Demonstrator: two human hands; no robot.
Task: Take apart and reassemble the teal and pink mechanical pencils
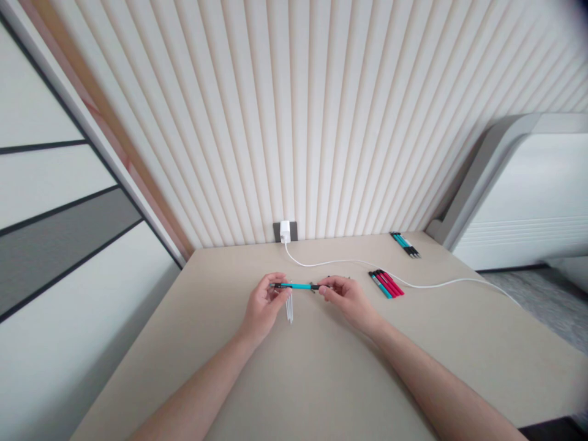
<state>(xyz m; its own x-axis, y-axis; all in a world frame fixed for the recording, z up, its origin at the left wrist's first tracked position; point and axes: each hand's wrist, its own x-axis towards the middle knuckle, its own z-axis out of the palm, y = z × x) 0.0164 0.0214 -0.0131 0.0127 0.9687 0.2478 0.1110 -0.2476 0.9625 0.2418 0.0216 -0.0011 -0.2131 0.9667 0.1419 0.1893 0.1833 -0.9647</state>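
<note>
Turquoise and black, a pen (pixel 301 286) bridges two bare hands above a beige table (pixel 349 380), its long axis running from nine o'clock to three, square across the view. Watching remotely through the head camera, I see the left hand (pixel 263 300) pinching the nine o'clock end between thumb and fingers and the right hand (pixel 345 297) closed on the three o'clock end. Neither is nearer, since both touch it; how high it sits off the surface, I cannot tell.

At seven o'clock from it, close by the left fingers, lie thin white rods (pixel 289 311), pointing twelve to six and so crosswise to it. At three o'clock, just beyond the right hand, rests a slanted row of red and turquoise tubes (pixel 386 284). Farther off, at two o'clock, is a row of turquoise-and-black sticks (pixel 405 245) with pale tips. Near twelve, a white charger (pixel 285 231) sits at the wall, its cord (pixel 316 264) trailing toward three. I make out no containers; these pieces lie loose.
</note>
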